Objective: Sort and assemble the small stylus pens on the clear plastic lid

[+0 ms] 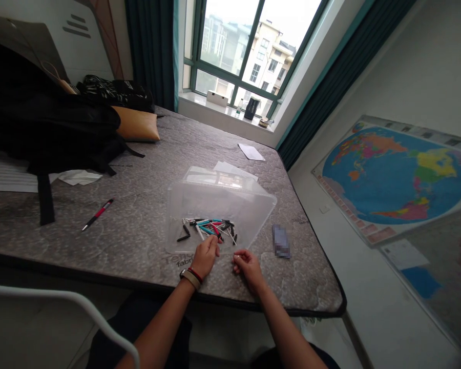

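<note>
A clear plastic bin (223, 201) lies on its side on the mattress, its open side towards me. Loose pen parts (205, 225) in white, black, teal and red are heaped inside it. At the heap's near edge is my left hand (206, 254), fingers curled together, with a watch and a red band on the wrist. What those fingers hold, if anything, is hidden. Just outside the bin's front right, my right hand (248, 264) is closed in a pinch. Anything between its fingertips is too small to name.
A red and black pen (97, 215) lies to the left. Right of the bin is a blurred flat object (281, 241). A black backpack (54, 118) and a tan pouch (136, 124) sit at the far left. Paper (251, 151) lies behind the bin. The mattress edge (311, 311) runs close below my hands.
</note>
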`<state>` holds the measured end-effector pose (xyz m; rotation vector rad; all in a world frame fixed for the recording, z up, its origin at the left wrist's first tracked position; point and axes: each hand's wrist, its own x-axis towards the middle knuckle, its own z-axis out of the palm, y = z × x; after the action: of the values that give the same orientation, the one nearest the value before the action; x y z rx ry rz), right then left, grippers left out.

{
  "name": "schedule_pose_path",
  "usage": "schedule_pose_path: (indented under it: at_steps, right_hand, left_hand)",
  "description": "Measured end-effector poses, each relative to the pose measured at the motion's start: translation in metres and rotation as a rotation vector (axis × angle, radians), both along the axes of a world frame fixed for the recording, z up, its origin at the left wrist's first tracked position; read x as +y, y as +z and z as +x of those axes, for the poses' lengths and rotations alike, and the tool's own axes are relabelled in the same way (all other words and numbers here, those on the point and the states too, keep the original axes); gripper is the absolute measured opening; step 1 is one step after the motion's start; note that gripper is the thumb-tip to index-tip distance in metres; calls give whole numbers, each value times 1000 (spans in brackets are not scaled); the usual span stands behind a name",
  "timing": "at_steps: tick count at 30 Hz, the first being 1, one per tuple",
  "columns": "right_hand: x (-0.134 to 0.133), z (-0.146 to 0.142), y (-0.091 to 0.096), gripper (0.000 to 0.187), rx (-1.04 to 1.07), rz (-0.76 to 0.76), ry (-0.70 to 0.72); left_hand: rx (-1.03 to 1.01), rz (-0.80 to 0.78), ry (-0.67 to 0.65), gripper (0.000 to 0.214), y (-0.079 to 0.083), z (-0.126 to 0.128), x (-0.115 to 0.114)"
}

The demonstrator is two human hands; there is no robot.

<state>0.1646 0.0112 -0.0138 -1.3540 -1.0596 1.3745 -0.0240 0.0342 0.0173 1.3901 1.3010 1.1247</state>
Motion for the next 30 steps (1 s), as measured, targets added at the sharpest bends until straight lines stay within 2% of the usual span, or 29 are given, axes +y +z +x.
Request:
schedule_pose_path:
  at_steps: [4,6,8,9,11,13,14,15,18,19,21,24,30]
  right_hand:
    - [0,-4,2,26,-158,6,183]
    - [2,-6,9,24,-193,-27,319]
    - [7,-10,19,26,-183,-59,378]
    - [10,-12,25,28,-172,-41,346]
    - [14,-17,34,37,-158,74,174]
    - [14,-24,37,48,-161,203,-15]
    - [12,-28,35,49,-180,240,-55]
    - [8,-32,31,46,-217,262,-55]
    - [-3,-40,12,20,-391,281,28]
    - [-5,-41,6,18,-428,277,30]
    - [-7,-40,-3,28,-426,243,2]
    - [-4,-36,-8,38,-308,179,0]
    - [0,-31,-9,41,-166,129,22]
  left_hand:
    - [-71,-29,72,50,-6,1,5]
    - [-96,-46,109,50,-6,0,7]
    - [-126,-55,132,50,-5,-1,9]
    - [-143,-56,143,50,-5,-2,10]
    - [-180,-55,157,49,-5,-3,11]
    - [-215,-50,159,48,-7,-4,13]
    - [-230,-47,153,47,-8,-4,13]
    - [-242,-45,144,46,-9,-4,14]
    - [-258,-55,100,42,-14,-1,14]
    - [-260,-64,79,42,-16,0,14]
    - [-270,-87,25,41,-19,3,13]
    - [-351,-106,-58,40,-20,8,10]
    - [-759,-161,-32,42,-7,8,10]
